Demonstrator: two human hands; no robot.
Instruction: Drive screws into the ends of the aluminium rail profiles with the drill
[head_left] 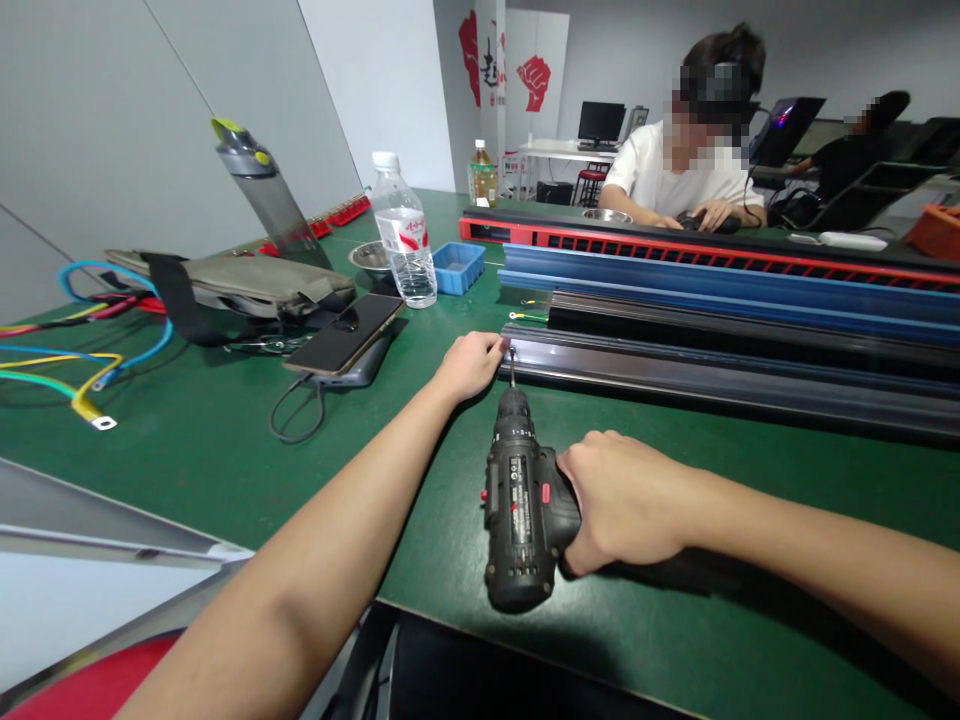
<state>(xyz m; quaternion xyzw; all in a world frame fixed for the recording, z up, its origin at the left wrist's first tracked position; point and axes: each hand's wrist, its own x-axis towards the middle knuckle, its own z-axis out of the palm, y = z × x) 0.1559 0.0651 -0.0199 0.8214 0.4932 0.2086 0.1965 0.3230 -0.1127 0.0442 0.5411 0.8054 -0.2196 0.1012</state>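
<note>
My right hand [630, 500] is wrapped round the handle of a black cordless drill [521, 510], which lies on its side in the air or on the table; I cannot tell which. Its bit [513, 368] points away from me and meets the left end of a long dark metal profile [675, 375]. At that same end, my left hand [472, 365] grips the profile with closed fingers. Behind it lies a black profile [720, 325], with green-yellow wires with ring ends [529, 317] at its left end.
Blue profiles [675, 275] and a red-black rail [675, 240] lie farther back. Left stand a water bottle [405, 235], a blue bin [459, 268], a phone [346, 330] on a power bank, a grey bag [247, 283] and cables [90, 400]. A person [690, 170] sits opposite.
</note>
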